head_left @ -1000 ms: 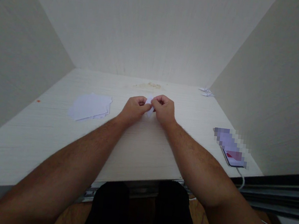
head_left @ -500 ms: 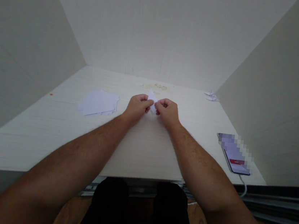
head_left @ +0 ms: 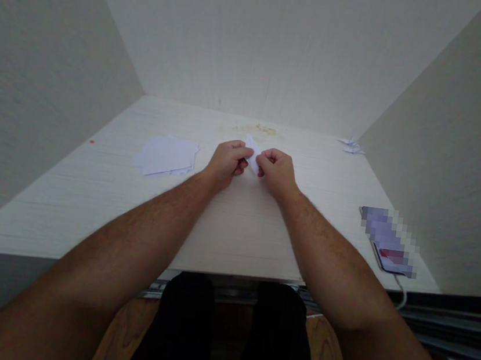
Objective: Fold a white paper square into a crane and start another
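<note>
A small folded piece of white paper (head_left: 252,151) stands between my two hands over the middle of the desk, its pointed tip facing away from me. My left hand (head_left: 230,160) pinches its left side between thumb and fingers. On the right edge, the thumb and fingertips of my right hand (head_left: 277,170) are closed on the same paper. The finer folds are too small to make out, and my fingers cover part of them.
A loose stack of white paper sheets (head_left: 168,155) lies left on the white desk (head_left: 238,232). Small folded paper pieces (head_left: 351,146) sit in the back right corner. A phone (head_left: 384,238) with a white cable (head_left: 402,293) rests at the right. Walls enclose three sides.
The whole view has shifted slightly, so the desk appears higher and further right. Both hands keep hold of the folded paper, with the right fingers slightly further from the left thumb.
</note>
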{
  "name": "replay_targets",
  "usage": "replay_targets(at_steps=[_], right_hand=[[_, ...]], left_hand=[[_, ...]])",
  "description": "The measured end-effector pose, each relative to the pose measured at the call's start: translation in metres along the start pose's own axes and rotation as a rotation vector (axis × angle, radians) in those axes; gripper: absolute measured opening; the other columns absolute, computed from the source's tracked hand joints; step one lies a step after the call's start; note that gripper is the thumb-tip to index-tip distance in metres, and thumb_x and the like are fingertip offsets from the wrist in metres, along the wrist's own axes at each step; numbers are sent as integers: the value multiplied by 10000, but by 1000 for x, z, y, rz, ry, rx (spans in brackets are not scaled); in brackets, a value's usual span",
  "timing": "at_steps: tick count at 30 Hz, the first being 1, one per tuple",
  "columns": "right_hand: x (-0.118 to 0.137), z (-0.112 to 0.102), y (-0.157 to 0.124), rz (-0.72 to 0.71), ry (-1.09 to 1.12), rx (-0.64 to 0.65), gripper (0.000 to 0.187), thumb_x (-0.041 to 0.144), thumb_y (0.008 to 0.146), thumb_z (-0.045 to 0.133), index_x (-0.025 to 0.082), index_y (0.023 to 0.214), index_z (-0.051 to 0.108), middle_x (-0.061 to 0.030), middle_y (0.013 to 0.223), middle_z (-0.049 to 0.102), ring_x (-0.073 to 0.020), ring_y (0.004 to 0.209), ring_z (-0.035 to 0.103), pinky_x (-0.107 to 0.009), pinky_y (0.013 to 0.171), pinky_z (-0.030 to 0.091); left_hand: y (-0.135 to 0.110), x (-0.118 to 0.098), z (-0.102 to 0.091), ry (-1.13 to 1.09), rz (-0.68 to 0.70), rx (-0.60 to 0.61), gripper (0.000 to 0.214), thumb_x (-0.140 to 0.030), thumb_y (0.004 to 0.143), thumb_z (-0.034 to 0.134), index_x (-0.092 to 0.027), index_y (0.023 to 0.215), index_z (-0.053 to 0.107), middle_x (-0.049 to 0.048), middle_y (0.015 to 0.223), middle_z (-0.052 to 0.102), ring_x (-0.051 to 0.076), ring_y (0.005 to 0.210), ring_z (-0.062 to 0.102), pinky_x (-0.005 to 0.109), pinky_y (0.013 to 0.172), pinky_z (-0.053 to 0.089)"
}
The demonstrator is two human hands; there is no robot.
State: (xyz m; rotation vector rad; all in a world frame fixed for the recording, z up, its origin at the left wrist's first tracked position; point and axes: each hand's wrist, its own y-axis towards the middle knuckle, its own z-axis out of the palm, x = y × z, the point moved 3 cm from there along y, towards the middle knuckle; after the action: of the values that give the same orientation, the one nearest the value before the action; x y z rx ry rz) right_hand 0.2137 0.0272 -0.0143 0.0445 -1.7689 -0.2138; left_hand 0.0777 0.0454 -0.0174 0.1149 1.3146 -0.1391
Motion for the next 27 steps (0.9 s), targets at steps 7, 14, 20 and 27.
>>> replay_targets(at_steps=[7,14,20,27], right_hand=[[-3,1,1,-20,-17,-5,105,241,766,629,195,684,582,31,521,579,-111,494,511,-240,493,377],[-4,-1,3,-81,-87,5,172,302,792,656,191,681,587,13,580,587,-122,574,516,-250,543,388],[-7,-2,7,-140,-178,-27,171,285,800,640,194,672,573,2,623,576,-136,621,508,-260,571,373],[-9,-3,7,-82,-145,-65,157,285,789,635,195,672,583,9,595,572,-133,592,501,-253,547,368]], left_hand=[[0,1,0,103,37,-56,228,-189,656,714,-182,586,498,-46,485,445,45,416,360,206,422,232],[1,1,-1,168,58,-61,275,-155,679,717,-184,555,474,-40,491,438,56,439,367,215,438,255],[1,2,2,239,75,-120,189,-122,698,682,-173,571,552,-28,490,486,75,442,379,236,444,262],[-2,2,0,273,117,-165,168,-194,673,733,-165,593,588,-25,508,507,77,460,386,241,464,270]])
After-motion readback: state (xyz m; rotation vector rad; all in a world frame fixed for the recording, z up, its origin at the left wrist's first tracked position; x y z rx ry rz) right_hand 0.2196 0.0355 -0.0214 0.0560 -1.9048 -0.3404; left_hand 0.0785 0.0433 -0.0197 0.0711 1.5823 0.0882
